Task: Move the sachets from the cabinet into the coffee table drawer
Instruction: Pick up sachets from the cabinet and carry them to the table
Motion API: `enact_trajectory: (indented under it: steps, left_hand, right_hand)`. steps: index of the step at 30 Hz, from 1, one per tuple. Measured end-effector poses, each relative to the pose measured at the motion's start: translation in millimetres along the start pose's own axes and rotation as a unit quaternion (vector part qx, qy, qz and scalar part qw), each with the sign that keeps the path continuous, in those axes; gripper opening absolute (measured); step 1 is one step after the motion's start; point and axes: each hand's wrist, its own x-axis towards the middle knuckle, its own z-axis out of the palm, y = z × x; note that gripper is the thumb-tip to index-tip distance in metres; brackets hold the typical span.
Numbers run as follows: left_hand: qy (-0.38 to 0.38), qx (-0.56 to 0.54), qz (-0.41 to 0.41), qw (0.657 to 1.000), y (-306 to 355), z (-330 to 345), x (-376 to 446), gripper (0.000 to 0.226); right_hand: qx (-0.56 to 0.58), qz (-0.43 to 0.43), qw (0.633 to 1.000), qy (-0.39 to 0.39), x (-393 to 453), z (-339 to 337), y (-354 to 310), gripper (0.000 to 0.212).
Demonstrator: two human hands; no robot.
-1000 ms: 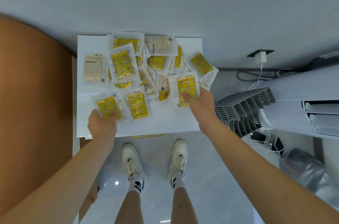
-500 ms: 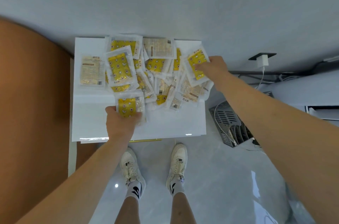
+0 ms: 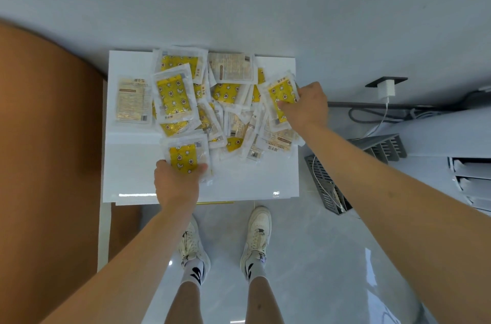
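Head view, looking straight down. A white cabinet top (image 3: 138, 164) fills the centre of the frame, with a loose heap of sachets (image 3: 228, 111) spread over its upper half. Most sachets are clear packets with a yellow star-printed panel; a few lie label side up, showing pale printed text. One label-side sachet (image 3: 131, 100) lies apart at the left edge of the heap.

The left hand (image 3: 176, 185), at lower centre of the cabinet top, grips a yellow sachet (image 3: 186, 156) at the heap's near edge, thumb on one side and fingers curled on the other. It cannot be told whether more than one packet lies in this grip. The right hand (image 3: 305, 106), at the right edge of the heap, holds another yellow sachet (image 3: 281, 96) with curled fingers; this packet is tilted and rests over other sachets at the cabinet's right side.

Both forearms enter from the lower corners of the frame. Below the cabinet, two white sneakers (image 3: 257, 233) stand on a glossy grey floor (image 3: 318, 270). A brown wooden surface (image 3: 47, 164) fills the left of the frame. At right, a white charger (image 3: 386, 90) sits plugged into a dark socket with its cable trailing down, near a grey louvred appliance (image 3: 377, 148).
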Motion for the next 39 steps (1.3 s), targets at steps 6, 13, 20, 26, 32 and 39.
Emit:
enact_trajectory:
  steps: [6,13,20,26,32,39]
  left_hand:
    - [-0.012,-0.070,0.007,0.997,-10,-6,-8,0.055]
    - [-0.047,-0.174,0.009,0.984,-19,-15,-15,0.042]
    - [-0.091,-0.255,0.001,0.963,-20,-31,-28,0.036]
    - [-0.149,-0.301,0.006,0.942,-9,-74,-54,0.034]
    - [-0.157,-0.369,0.030,0.915,4,-180,-115,0.039]
    - [-0.041,-0.462,0.016,0.886,-51,-327,-247,0.043]
  right_hand:
    - [0.047,-0.026,0.998,-0.009,-18,4,3,0.026]
    - [0.209,-0.010,0.977,-0.043,-45,-8,4,0.012]
    - [0.330,-0.011,0.941,-0.074,-107,-16,1,0.019]
    - [0.369,0.036,0.919,-0.133,-158,-29,-11,0.062]
    - [0.333,-0.015,0.914,-0.231,-215,-80,-76,0.027]
    - [0.287,-0.131,0.878,-0.360,-343,-148,-161,0.031]
